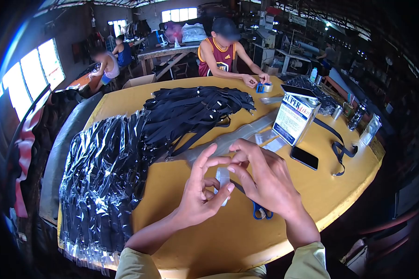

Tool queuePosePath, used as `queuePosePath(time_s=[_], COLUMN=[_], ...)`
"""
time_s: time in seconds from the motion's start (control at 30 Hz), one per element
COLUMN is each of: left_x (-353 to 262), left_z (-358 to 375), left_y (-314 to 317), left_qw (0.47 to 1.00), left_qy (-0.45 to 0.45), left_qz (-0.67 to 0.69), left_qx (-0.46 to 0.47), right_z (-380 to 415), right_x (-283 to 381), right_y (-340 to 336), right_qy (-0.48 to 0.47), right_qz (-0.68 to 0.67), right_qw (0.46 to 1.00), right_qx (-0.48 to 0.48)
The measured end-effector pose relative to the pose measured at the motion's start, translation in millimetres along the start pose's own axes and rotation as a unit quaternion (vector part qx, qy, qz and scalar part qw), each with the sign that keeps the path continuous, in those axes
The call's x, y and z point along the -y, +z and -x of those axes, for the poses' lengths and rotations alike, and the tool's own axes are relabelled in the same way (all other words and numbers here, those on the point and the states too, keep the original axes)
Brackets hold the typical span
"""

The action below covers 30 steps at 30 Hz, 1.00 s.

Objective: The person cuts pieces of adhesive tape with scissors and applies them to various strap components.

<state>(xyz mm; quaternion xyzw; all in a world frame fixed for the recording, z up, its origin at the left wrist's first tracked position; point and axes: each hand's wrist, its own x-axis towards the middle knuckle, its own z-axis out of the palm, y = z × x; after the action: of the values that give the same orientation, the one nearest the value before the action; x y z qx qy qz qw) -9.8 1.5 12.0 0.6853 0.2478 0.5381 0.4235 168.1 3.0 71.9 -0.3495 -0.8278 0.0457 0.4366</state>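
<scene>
My left hand [201,183] holds a narrow, whitish translucent roll [223,176], which looks like clear tape, between the thumb and curled fingers, its index finger raised. Close beside it, my right hand [267,179] is closed in a pinch, thumb against fingertips, near the left fingertips. Whatever is in that pinch is too small to make out. Below my right hand lie scissors with blue handles [261,212], partly hidden by the hand. Both hands are above the yellow tabletop [181,242].
Black straps in clear plastic [102,186] cover the table's left side, with loose black straps [195,109] behind. A tall can [293,118], a phone [304,157] and a strap [342,151] lie right. Across the table, a person [223,51] handles a blue tape dispenser [260,88].
</scene>
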Motion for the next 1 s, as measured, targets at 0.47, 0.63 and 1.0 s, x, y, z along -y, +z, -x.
queuePosePath(time_s=[0.47, 0.63, 1.0], left_x=[2, 7, -3], left_z=[1, 2, 5], left_y=[-1, -2, 5], left_qw=[0.999, 1.000, 0.999], left_qy=[-0.008, 0.002, -0.035], left_qz=[0.013, 0.008, 0.035], left_qx=[-0.031, -0.030, -0.008], right_z=[12, 12, -13], right_x=[22, 26, 9], right_y=[-6, -7, -10], right_qy=[-0.041, -0.043, 0.062], right_qz=[0.053, 0.060, 0.062], right_qw=[0.998, 0.997, 0.996], right_qx=[-0.003, 0.006, 0.037])
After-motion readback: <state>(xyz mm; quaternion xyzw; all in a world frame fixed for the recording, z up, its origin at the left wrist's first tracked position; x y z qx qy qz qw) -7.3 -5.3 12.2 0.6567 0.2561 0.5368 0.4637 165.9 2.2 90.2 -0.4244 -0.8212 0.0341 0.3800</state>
